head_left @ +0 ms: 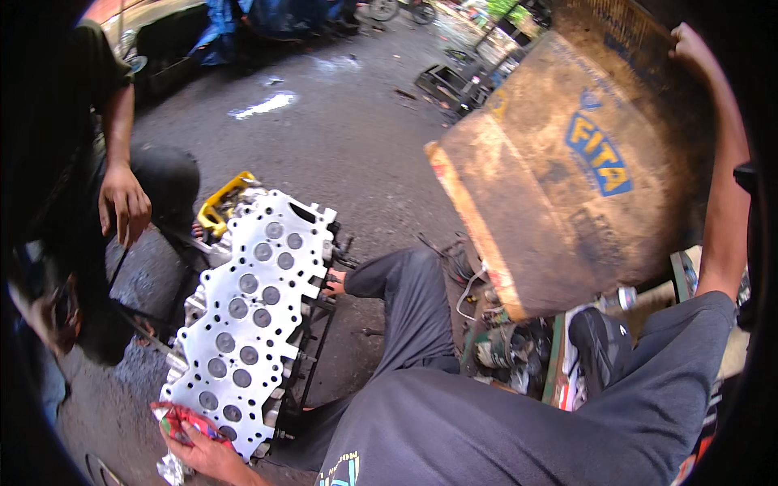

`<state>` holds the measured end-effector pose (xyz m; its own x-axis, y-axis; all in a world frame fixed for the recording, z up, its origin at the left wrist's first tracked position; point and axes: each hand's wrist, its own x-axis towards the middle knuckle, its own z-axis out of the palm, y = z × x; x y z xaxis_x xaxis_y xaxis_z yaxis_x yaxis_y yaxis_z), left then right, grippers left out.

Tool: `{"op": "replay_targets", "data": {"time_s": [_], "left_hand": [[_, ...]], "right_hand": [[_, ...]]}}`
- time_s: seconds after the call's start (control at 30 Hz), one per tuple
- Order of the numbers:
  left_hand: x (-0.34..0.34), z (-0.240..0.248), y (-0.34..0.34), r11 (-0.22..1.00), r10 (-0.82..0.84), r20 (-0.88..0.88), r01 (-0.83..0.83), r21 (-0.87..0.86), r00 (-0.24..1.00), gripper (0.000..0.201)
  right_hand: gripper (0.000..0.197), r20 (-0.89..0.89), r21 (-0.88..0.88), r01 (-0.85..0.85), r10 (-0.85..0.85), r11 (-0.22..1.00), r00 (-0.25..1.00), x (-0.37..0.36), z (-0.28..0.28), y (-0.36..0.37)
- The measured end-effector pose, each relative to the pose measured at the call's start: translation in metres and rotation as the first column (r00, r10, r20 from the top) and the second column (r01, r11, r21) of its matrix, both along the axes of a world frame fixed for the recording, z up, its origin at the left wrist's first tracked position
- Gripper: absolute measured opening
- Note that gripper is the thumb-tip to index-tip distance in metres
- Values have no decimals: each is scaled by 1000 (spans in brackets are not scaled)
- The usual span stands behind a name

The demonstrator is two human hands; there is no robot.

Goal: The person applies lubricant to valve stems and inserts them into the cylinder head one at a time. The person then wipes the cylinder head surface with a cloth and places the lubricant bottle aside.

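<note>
A grey metal engine cylinder head (259,344) stands before me, its flat face with rows of round valves turned up. At its near end my left hand (198,454) is closed round a crumpled red cloth (182,417), which touches the metal. My right arm reaches high at the right. Up there my right hand (693,49) grips the far upper edge of a large brown cardboard sheet (559,186), stained and held tilted beside me.
Left of the cylinder head crouches another person, one hand (126,202) hanging beside it. A yellow container (223,202) stands at its far end. A black shoe (598,348) and assorted clutter lie under the cardboard. Dark machine parts (454,85) sit farther back on the ground.
</note>
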<state>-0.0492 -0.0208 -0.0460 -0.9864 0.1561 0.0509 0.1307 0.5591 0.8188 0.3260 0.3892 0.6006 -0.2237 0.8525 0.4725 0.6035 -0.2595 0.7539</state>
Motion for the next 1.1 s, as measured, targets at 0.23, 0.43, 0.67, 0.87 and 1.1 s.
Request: {"op": "replay_targets", "data": {"time_s": [0.23,0.43,0.67,0.87,1.1], "left_hand": [[9,12,2,997,-25,-28,23,-75,999,45],[5,14,5,985,-18,-123,-4,-174,992,48],[-5,5,-7,965,-81,-211,24,-261,974,49],[-20,0,-16,931,-116,-260,14,-365,959,51],[-23,-1,-17,849,-31,-293,-130,-512,956,56]], "right_hand": [[33,-678,-94,-467,287,879,677,153,-66,128],[36,-579,319,-643,681,696,449,168,-237,81],[50,-810,-115,-775,394,621,435,214,-500,-14],[34,-836,-349,-826,251,442,487,251,-625,9],[30,-908,-392,-842,-6,370,420,269,-652,50]]}}
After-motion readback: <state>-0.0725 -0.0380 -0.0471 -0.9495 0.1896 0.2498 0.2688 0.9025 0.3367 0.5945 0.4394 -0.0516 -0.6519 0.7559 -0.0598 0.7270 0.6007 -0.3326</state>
